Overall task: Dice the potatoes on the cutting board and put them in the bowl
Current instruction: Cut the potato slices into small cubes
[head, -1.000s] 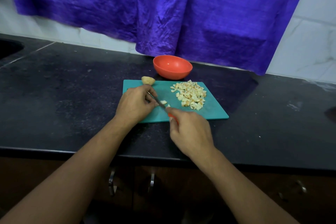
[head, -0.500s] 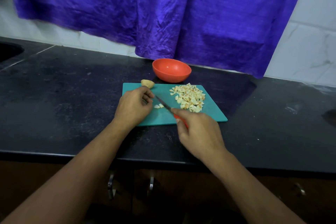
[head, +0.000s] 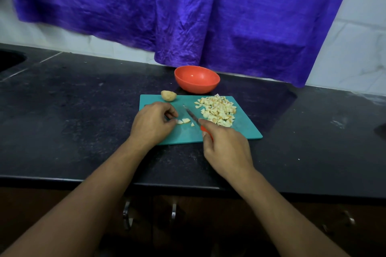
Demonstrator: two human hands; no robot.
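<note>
A teal cutting board (head: 246, 131) lies on the black counter. A heap of diced potato (head: 217, 110) covers its right half, and a whole unpeeled potato piece (head: 168, 95) sits at its far left corner. My left hand (head: 153, 122) rests on the board's left side with curled fingers, its fingertips at a few small cut bits (head: 184, 121). My right hand (head: 226, 148) grips the orange handle of a knife (head: 192, 115) whose blade points away across the board between the bits and the heap. An orange bowl (head: 197, 79) stands empty just behind the board.
A purple cloth (head: 188, 16) hangs over the tiled wall behind the counter. A sink opening (head: 10, 59) shows at the far left. Cabinet handles (head: 127, 214) lie below the counter's front edge.
The knife has come away from my left hand and swung right. My left fingers have drawn back, baring a few freshly cut bits. My right hand has shifted right and nearer.
</note>
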